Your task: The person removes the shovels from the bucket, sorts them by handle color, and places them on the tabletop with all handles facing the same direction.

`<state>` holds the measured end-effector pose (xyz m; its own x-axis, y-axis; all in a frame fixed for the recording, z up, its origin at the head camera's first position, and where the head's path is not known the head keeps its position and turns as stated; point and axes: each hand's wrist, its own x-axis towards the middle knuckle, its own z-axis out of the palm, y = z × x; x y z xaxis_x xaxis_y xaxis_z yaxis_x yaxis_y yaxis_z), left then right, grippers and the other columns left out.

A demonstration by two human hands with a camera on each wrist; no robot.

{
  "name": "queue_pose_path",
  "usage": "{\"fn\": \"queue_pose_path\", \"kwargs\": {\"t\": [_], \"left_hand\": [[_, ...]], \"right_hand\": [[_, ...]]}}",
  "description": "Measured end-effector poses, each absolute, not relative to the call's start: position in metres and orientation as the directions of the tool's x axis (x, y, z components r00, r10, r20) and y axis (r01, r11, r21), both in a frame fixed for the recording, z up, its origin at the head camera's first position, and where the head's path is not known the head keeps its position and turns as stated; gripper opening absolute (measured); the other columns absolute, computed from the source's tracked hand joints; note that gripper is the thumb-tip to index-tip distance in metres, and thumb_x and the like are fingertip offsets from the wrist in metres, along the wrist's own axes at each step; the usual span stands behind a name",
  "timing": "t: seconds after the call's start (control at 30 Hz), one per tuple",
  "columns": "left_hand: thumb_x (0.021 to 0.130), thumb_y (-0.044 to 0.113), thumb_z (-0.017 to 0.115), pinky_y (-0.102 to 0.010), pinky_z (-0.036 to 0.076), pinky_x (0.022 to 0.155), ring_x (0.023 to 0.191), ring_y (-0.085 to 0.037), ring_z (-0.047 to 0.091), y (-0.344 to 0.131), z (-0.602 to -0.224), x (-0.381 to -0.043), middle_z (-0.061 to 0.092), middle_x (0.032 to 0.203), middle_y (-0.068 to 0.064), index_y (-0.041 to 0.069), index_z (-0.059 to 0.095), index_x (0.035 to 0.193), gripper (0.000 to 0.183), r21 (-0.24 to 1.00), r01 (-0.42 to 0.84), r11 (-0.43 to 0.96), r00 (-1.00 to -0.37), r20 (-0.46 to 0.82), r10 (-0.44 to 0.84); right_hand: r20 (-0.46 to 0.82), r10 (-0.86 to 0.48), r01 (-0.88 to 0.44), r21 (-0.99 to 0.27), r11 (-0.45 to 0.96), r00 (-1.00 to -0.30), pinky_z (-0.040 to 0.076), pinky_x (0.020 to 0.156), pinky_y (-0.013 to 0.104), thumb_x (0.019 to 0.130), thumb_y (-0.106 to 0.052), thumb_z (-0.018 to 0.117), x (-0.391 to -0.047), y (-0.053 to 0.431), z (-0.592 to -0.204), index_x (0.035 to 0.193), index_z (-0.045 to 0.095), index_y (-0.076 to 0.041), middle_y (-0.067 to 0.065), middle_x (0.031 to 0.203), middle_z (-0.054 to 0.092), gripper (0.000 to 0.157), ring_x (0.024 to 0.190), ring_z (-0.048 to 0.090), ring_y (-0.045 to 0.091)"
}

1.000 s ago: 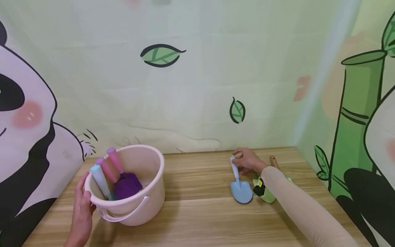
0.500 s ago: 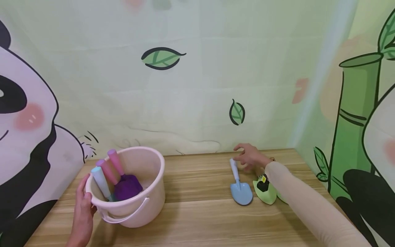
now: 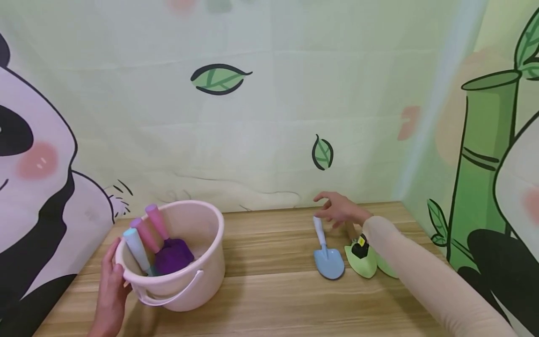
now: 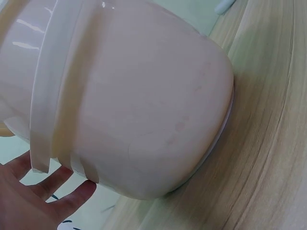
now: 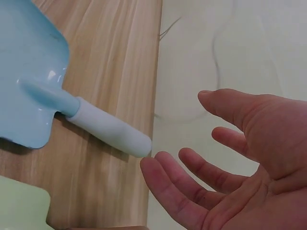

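A pink bucket (image 3: 210, 262) stands on the left; my left hand (image 3: 110, 285) rests against its outer side just below the rim. In the left wrist view, fairly straight fingers (image 4: 72, 199) touch the bucket near the handle mount. A light blue trowel (image 3: 329, 262) with a pale handle lies on the table. My right hand (image 3: 337, 208) hovers over the handle's far end with its fingers spread and nothing held. In the right wrist view, one fingertip (image 5: 149, 167) is right at the end of the trowel handle (image 5: 112, 129).
In the bucket stand several tools: a blue-handled one (image 3: 136, 248) and pink-handled ones with a purple blade (image 3: 174, 256). Light green blades (image 3: 362, 266) lie right of the trowel, partly under the right sleeve. A printed cloth wall (image 3: 261, 140) closes off the wooden table's (image 3: 269, 295) back.
My right hand has let go of the trowel handle, risen slightly and spread its fingers. The trowel lies almost where it was. My left hand has stayed at the bucket.
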<state>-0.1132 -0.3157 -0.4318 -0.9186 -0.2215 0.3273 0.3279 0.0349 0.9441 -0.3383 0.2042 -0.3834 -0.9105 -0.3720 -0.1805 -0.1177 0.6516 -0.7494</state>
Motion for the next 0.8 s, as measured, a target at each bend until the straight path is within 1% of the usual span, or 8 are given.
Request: {"fn": "queue_pose_path", "kwargs": {"t": [0.17, 0.3, 0.47, 0.53, 0.6, 0.77, 0.8], "left_hand": [[0.111, 0.033, 0.028, -0.017, 0.045, 0.087, 0.133, -0.015, 0.035, -0.316, -0.431, -0.111, 0.022, 0.159, 0.001, 0.029, 0.016, 0.165, 0.055, 0.937, 0.347, 0.024, -0.912, 0.343, -0.224], [0.11, 0.032, 0.029, -0.017, 0.046, 0.086, 0.132, -0.015, 0.034, -0.316, -0.431, -0.111, 0.021, 0.159, 0.001, 0.03, 0.017, 0.164, 0.055, 0.942, 0.334, 0.035, -0.916, 0.333, -0.226], [0.111, 0.028, 0.028, -0.017, 0.047, 0.085, 0.131, -0.014, 0.035, -0.316, -0.43, -0.112, 0.023, 0.158, 0.001, 0.029, 0.018, 0.164, 0.055, 0.943, 0.329, 0.054, -0.917, 0.332, -0.221], [0.11, 0.027, 0.029, -0.017, 0.047, 0.085, 0.13, -0.013, 0.036, -0.315, -0.429, -0.113, 0.024, 0.156, 0.002, 0.028, 0.019, 0.164, 0.055, 0.943, 0.328, 0.058, -0.915, 0.333, -0.228], [0.11, 0.029, 0.029, -0.016, 0.048, 0.084, 0.129, -0.012, 0.037, -0.316, -0.429, -0.113, 0.025, 0.155, 0.003, 0.029, 0.019, 0.164, 0.055, 0.944, 0.323, 0.069, -0.915, 0.33, -0.234], [0.109, 0.033, 0.031, -0.015, 0.048, 0.083, 0.128, -0.013, 0.037, -0.316, -0.431, -0.115, 0.026, 0.154, 0.002, 0.03, 0.021, 0.164, 0.055, 0.946, 0.311, 0.091, -0.911, 0.324, -0.254], [0.109, 0.034, 0.031, -0.015, 0.048, 0.083, 0.128, -0.013, 0.037, -0.316, -0.432, -0.115, 0.026, 0.154, 0.002, 0.03, 0.021, 0.164, 0.055, 0.946, 0.311, 0.093, -0.91, 0.325, -0.258]], "right_hand": [[-0.182, -0.383, -0.132, -0.738, 0.662, -0.906, 0.06, 0.074, 0.044, 0.101, -0.019, 0.067, -0.336, 0.199, -0.376, 0.146, 0.048, -0.01, 0.027, 0.133, 0.054, 0.05, 0.109, 0.062, 0.044], [-0.177, -0.403, -0.153, -0.733, 0.663, -0.898, 0.06, 0.074, 0.044, 0.101, -0.018, 0.067, -0.333, 0.197, -0.369, 0.147, 0.048, -0.01, 0.027, 0.134, 0.054, 0.051, 0.109, 0.063, 0.042], [-0.166, -0.467, -0.205, -0.738, 0.643, -0.869, 0.06, 0.076, 0.045, 0.1, -0.02, 0.069, -0.332, 0.196, -0.361, 0.149, 0.046, -0.011, 0.027, 0.135, 0.055, 0.056, 0.096, 0.066, 0.03], [-0.166, -0.485, -0.215, -0.741, 0.636, -0.859, 0.06, 0.078, 0.046, 0.099, -0.021, 0.07, -0.333, 0.195, -0.358, 0.15, 0.045, -0.011, 0.026, 0.137, 0.054, 0.057, 0.091, 0.066, 0.028], [-0.163, -0.498, -0.227, -0.742, 0.631, -0.852, 0.059, 0.079, 0.046, 0.099, -0.021, 0.07, -0.333, 0.194, -0.355, 0.151, 0.044, -0.011, 0.027, 0.138, 0.053, 0.059, 0.093, 0.067, 0.029], [-0.145, -0.526, -0.257, -0.745, 0.615, -0.838, 0.059, 0.08, 0.045, 0.098, -0.02, 0.071, -0.334, 0.193, -0.349, 0.151, 0.044, -0.012, 0.028, 0.14, 0.052, 0.06, 0.111, 0.065, 0.039], [-0.142, -0.53, -0.263, -0.745, 0.613, -0.836, 0.06, 0.079, 0.045, 0.098, -0.021, 0.071, -0.334, 0.192, -0.348, 0.152, 0.044, -0.012, 0.028, 0.14, 0.052, 0.061, 0.112, 0.065, 0.04]]}}
